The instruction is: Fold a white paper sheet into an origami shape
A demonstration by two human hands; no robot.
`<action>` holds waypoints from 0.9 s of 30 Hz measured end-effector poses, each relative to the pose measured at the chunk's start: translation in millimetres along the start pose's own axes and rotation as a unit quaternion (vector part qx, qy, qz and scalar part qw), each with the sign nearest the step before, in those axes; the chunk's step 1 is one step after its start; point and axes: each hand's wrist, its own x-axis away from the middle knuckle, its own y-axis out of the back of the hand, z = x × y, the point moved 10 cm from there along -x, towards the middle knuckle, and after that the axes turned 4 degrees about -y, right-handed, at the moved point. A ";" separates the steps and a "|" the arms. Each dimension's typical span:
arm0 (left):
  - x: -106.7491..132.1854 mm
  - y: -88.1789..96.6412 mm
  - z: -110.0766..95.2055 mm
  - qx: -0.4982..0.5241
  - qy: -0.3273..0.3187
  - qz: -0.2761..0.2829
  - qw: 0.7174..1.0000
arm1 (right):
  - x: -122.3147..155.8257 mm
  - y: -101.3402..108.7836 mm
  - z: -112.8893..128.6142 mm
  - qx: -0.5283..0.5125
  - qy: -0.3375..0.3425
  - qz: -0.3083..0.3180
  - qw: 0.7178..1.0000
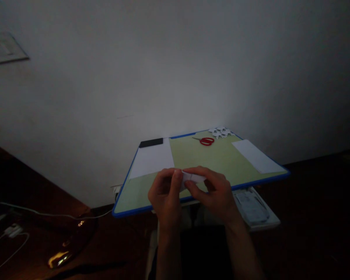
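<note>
A small folded piece of white paper (194, 177) is held over the table's near edge between both hands. My left hand (167, 190) pinches its left end, thumb on top and fingers curled. My right hand (212, 188) grips the right side between thumb and forefinger. Part of the paper is hidden behind the fingers. Red-handled scissors (207, 141) lie beyond the hands, their blades pointing left. White paper star-like cutouts (221, 132) rest at the far right corner.
The pale green table (204, 159) has a blue rim and stands against a wall. A white sheet (153, 161) with a dark flat object (151, 142) at its top lies left; another white sheet (258, 156) lies right. A drawer (255, 208) juts out below. A white cable (58, 215) runs left.
</note>
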 end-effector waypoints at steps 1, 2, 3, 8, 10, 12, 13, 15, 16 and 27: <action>0.3 0.4 -0.1 -0.002 0.000 -0.005 1.000 | 0.2 0.6 -0.3 0.002 -0.001 -0.004 1.000; 0.3 1.4 -0.4 -0.003 -0.001 -0.013 1.000 | 0.4 1.4 -2.1 0.004 -0.007 -0.008 1.000; 0.0 2.6 -0.6 -0.002 -0.003 -0.021 1.000 | 0.7 2.5 -5.6 0.004 -0.019 -0.014 1.000; -2.7 11.5 -0.5 0.001 -0.022 -0.059 0.998 | 3.8 0.6 -26.0 -0.025 -0.084 -0.020 0.996; -2.6 14.7 -0.2 -0.009 -0.025 -0.071 0.997 | 4.2 -3.0 -27.0 -0.034 -0.081 -0.012 0.996; -2.1 16.7 -1.1 -0.017 -0.030 -0.077 0.996 | 3.9 -3.3 -25.2 -0.040 -0.075 -0.013 0.996; -2.1 16.7 -2.0 -0.018 -0.033 -0.074 0.997 | 3.5 -2.1 -23.1 -0.044 -0.068 -0.016 0.997; -3.5 13.0 -3.6 -0.014 -0.036 -0.046 0.998 | 2.4 1.2 -17.5 -0.051 -0.055 -0.018 0.997; -4.6 9.5 -4.4 -0.007 -0.037 -0.022 0.999 | 1.9 3.0 -15.0 -0.050 -0.049 -0.017 0.997; -7.9 -12.9 3.2 -0.014 -0.004 0.117 0.993 | 4.6 20.6 -36.3 -0.109 -0.116 -0.101 0.982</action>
